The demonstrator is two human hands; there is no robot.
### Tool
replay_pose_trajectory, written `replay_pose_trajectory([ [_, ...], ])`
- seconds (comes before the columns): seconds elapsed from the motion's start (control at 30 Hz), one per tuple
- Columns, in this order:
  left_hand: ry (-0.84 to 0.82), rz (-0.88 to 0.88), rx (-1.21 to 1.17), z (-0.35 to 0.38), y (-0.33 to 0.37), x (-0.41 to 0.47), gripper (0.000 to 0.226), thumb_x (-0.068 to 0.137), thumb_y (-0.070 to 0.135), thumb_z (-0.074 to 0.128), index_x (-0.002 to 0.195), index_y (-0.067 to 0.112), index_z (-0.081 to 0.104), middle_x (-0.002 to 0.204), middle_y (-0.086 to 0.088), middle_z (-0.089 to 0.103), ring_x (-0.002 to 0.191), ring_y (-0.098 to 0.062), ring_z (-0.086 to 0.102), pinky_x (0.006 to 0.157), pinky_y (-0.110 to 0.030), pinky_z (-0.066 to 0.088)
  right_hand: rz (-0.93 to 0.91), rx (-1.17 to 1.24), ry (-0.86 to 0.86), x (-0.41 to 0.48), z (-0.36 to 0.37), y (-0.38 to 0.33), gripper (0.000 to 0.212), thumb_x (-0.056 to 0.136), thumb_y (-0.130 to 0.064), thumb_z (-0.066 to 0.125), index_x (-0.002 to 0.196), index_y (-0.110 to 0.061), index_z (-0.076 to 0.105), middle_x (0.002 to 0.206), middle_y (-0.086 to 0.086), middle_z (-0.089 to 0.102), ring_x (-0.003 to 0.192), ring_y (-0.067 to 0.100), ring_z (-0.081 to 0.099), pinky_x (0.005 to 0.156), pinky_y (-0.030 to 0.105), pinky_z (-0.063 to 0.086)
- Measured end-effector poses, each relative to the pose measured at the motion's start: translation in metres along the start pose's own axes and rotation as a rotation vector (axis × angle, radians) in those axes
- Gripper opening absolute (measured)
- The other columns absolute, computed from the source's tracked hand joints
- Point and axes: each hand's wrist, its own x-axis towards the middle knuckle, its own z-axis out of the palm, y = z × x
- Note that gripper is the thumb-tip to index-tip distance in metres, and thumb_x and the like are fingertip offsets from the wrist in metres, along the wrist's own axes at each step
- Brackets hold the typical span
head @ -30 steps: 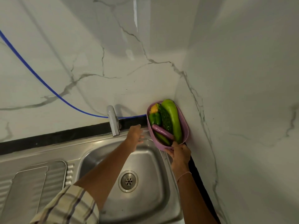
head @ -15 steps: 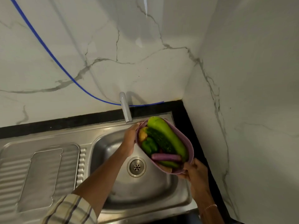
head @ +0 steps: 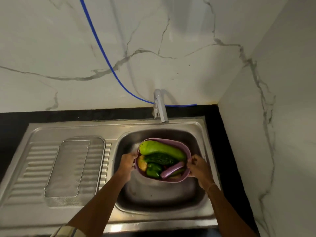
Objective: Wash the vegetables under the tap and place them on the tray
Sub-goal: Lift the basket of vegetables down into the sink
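I hold the purple bowl with both hands, low in the sink, in front of the tap; whether its base touches the steel, I cannot tell. My left hand clasps the left rim with fingers curled round the edge, and my right hand clasps the right rim the same way. Inside lie the vegetables: a long pale green gourd at the far side, a dark bitter gourd against it, a green pepper, a purple aubergine and something yellow near my left hand. The mesh tray sits on the drainboard, to the left.
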Motion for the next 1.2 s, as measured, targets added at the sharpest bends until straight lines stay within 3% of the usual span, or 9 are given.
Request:
replay_pose_trajectory([
  [0.13,-0.01,-0.048,-0.039,-0.001,0.002,0.008,0.016,0.096,0.004,0.055,0.095,0.004,0.071,0.097,-0.017,0.071,0.087,-0.029,0.066,0.071,-0.034,0.054,-0.013,-0.123,0.025,0.039,0.011,-0.008,0.007,0.096,-0.002,0.063,0.093,-0.008,0.063,0.099,0.018,0.07,0.094,0.035,0.073,0.066,0.057,0.066],
  [0.23,-0.029,-0.074,-0.119,0.005,0.006,0.012,0.02,0.102,0.013,0.049,0.095,0.01,0.068,0.098,-0.012,0.071,0.09,-0.027,0.065,0.077,-0.036,0.053,0.035,-0.147,0.021,0.057,0.018,-0.017,0.007,0.1,-0.007,0.063,0.096,-0.013,0.064,0.102,0.016,0.069,0.095,0.035,0.072,0.075,0.056,0.066],
  [0.47,-0.062,-0.085,-0.277,0.013,0.009,0.022,0.023,0.104,0.02,0.041,0.095,0.015,0.062,0.096,-0.005,0.067,0.085,-0.02,0.061,0.073,-0.032,0.048,0.141,-0.183,-0.049,0.081,0.033,-0.019,0.006,0.091,-0.006,0.069,0.096,-0.008,0.071,0.105,0.021,0.073,0.098,0.038,0.073,0.089,0.056,0.063],
  [0.63,-0.085,-0.101,-0.302,0.01,0.006,0.035,0.021,0.105,0.023,0.042,0.108,0.012,0.06,0.096,-0.003,0.067,0.085,-0.018,0.061,0.072,-0.03,0.047,0.173,-0.143,-0.061,0.082,0.038,-0.032,0.006,0.083,-0.003,0.071,0.083,-0.009,0.068,0.093,0.019,0.069,0.082,0.032,0.066,0.07,0.038,0.055],
  [0.7,-0.097,-0.09,-0.297,0.01,0.006,0.035,0.023,0.106,0.024,0.042,0.107,0.012,0.062,0.098,-0.002,0.067,0.088,-0.018,0.061,0.075,-0.03,0.048,0.179,-0.142,-0.06,0.083,0.038,-0.027,0.007,0.076,-0.009,0.072,0.081,-0.01,0.067,0.095,0.021,0.07,0.085,0.034,0.067,0.074,0.04,0.056],
  [0.8,-0.141,-0.046,-0.236,0.009,0.011,0.029,0.025,0.108,0.025,0.043,0.099,0.017,0.065,0.102,-0.001,0.069,0.095,-0.018,0.063,0.081,-0.032,0.048,0.163,-0.159,-0.068,0.082,0.039,-0.021,0.014,0.082,-0.014,0.073,0.095,-0.011,0.07,0.11,0.022,0.073,0.101,0.039,0.07,0.091,0.052,0.061],
  [0.93,-0.157,0.046,-0.078,-0.001,0.02,0.019,0.024,0.107,0.022,0.05,0.099,0.015,0.072,0.099,-0.006,0.075,0.094,-0.018,0.068,0.073,-0.026,0.049,-0.037,-0.302,-0.021,0.046,0.043,-0.05,0.036,0.097,-0.007,0.064,0.133,-0.01,0.062,0.124,0.016,0.068,0.116,0.036,0.065,0.091,0.04,0.053],
  [1.07,-0.164,0.164,-0.046,-0.021,0.025,0.009,0.03,0.106,0.024,0.054,0.134,0.018,0.063,0.135,-0.001,0.063,0.122,-0.015,0.06,0.098,-0.025,0.044,-0.223,-0.371,0.028,0.022,0.052,-0.068,0.056,0.099,-0.008,0.064,0.152,-0.018,0.049,0.139,0.014,0.064,0.131,0.035,0.059,0.109,0.044,0.048],
  [1.2,-0.193,0.257,-0.028,-0.044,0.02,-0.009,0.041,0.106,0.027,0.055,0.147,0.021,0.055,0.147,0.002,0.055,0.136,-0.015,0.05,0.115,-0.033,0.038,-0.284,-0.368,0.007,0.003,0.08,-0.074,0.058,0.098,-0.005,0.065,0.153,-0.017,0.051,0.141,0.009,0.062,0.128,0.029,0.06,0.1,0.028,0.047],
])
